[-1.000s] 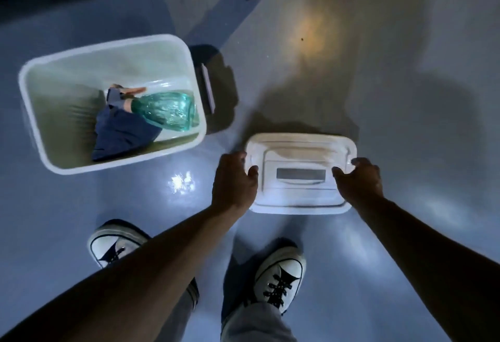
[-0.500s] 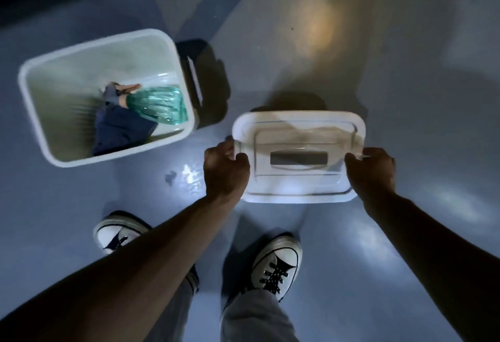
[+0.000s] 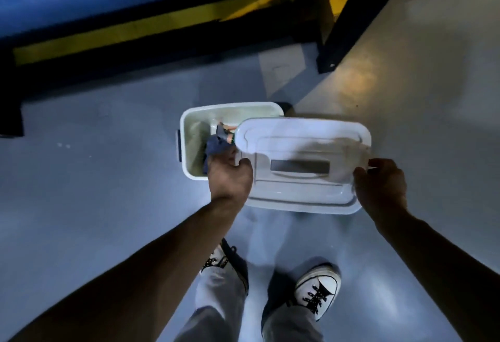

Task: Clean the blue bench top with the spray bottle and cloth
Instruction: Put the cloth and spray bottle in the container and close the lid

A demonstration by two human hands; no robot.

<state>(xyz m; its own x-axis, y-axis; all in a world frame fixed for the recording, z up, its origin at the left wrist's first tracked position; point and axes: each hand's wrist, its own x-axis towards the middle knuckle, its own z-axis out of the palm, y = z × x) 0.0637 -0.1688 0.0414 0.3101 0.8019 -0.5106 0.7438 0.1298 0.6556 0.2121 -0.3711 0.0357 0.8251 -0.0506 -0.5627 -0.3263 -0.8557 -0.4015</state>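
Both hands grip lid (image 3: 303, 165) by short edges | light, stiff, slick plastic | cloth (image 3: 216, 146) soft, in box (image 3: 189, 130)

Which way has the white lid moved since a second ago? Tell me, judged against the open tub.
Yes. The lid has moved left, toward the tub: earlier it was apart, beside the tub; now it covers the tub's right side.
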